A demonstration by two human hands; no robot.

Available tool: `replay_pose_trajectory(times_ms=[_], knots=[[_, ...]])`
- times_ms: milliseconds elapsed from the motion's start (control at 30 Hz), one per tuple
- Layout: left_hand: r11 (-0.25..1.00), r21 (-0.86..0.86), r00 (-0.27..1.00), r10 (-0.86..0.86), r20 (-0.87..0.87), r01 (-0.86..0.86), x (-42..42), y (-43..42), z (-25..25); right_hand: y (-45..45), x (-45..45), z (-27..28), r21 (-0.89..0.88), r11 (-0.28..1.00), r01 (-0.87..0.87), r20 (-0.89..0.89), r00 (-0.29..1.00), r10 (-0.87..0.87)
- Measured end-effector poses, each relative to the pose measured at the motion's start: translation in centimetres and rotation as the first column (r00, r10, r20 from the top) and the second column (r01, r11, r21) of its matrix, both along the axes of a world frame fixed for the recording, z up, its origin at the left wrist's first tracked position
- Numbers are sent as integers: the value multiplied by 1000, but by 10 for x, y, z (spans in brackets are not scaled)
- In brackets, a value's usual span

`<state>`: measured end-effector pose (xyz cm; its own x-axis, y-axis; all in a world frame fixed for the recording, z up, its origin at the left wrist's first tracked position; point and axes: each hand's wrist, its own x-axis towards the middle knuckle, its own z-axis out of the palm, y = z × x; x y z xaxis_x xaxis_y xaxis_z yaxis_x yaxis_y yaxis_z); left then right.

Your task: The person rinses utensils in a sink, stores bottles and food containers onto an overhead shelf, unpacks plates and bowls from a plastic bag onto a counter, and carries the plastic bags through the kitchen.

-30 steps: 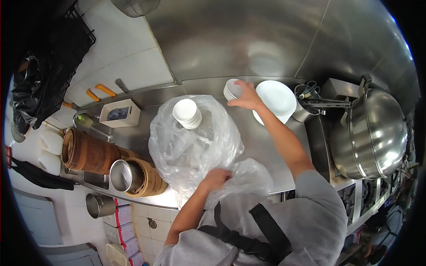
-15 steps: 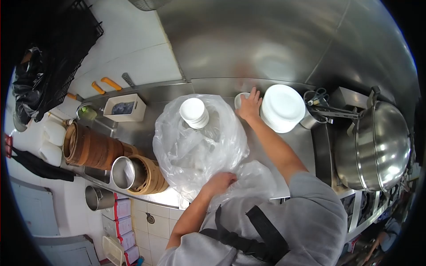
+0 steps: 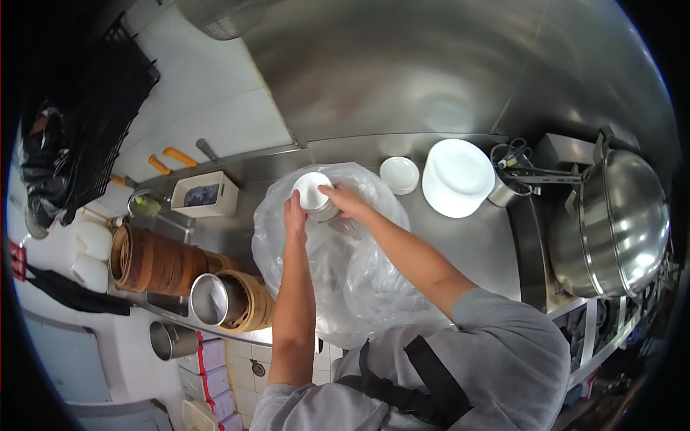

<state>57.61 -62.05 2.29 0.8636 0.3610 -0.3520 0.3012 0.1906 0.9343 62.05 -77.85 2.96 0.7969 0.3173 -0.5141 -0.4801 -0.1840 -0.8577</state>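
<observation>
A stack of small white bowls (image 3: 312, 189) stands at the far part of a large clear plastic bag (image 3: 338, 266) on the steel counter. My left hand (image 3: 295, 214) grips the stack's left side, and my right hand (image 3: 345, 201) holds its right side near the rim. The lower bowls are partly hidden by my fingers and the bag. A small round white dish (image 3: 399, 176) lies to the right of the bag, apart from both hands. Beside it is a stack of larger oval white plates (image 3: 460, 172).
Bamboo steamers (image 3: 154, 262) and a steel pot (image 3: 212, 300) are on the left. A beige bin (image 3: 205, 195) sits near the back wall. At right are a steel container with tools (image 3: 507, 188) and a large domed steel vessel (image 3: 611, 223).
My right hand has left the small white dish and moved left to the bowl stack. My left hand has let go of the bag's near edge and moved forward to the bowls.
</observation>
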Motion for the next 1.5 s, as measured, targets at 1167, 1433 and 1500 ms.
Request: replay_pose_trajectory(times_ms=[1167, 1433, 1500], knots=[[291, 193, 299, -954, -15, 937, -84, -229, 18, -255, -224, -7, 11, 651, 759, 76, 649, -757], [461, 854, 922, -385, -52, 241, 21, 30, -16, -216, -319, -13, -161, 879, 449, 379, 851, -365], [684, 522, 855, -469, -220, 509, 10, 35, -35, -181, -339, -26, -372, 893, 253, 456, 888, -61]])
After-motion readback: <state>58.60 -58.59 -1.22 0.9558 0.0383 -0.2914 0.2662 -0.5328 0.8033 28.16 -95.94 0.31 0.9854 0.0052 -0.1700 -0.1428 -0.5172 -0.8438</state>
